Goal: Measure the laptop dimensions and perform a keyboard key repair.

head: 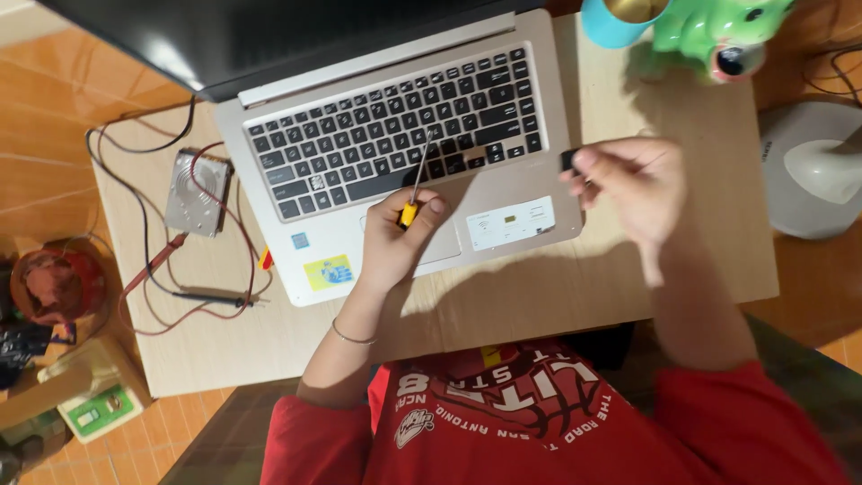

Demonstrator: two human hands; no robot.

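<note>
Two hands above a silver laptop (521,229) on a pale wooden table (575,287).

Left hand (400,238), centre of frame: closed in a fist round the yellow handle of a thin screwdriver (415,184), shaft angled up with the tip on the lower rows of the black keyboard. Right hand (633,189), right of centre, blurred: fingers loosely curled, thumb and forefinger pinching a small black piece (567,162) just past the laptop's right edge. At left of the frame, beside the laptop, lies a bare metal hard drive (197,193) among looping red and black cables (144,269). Upper right: a blue cup (611,22) touching a green figurine (718,27); further right sits a rounded grey-white device (813,166).
</note>
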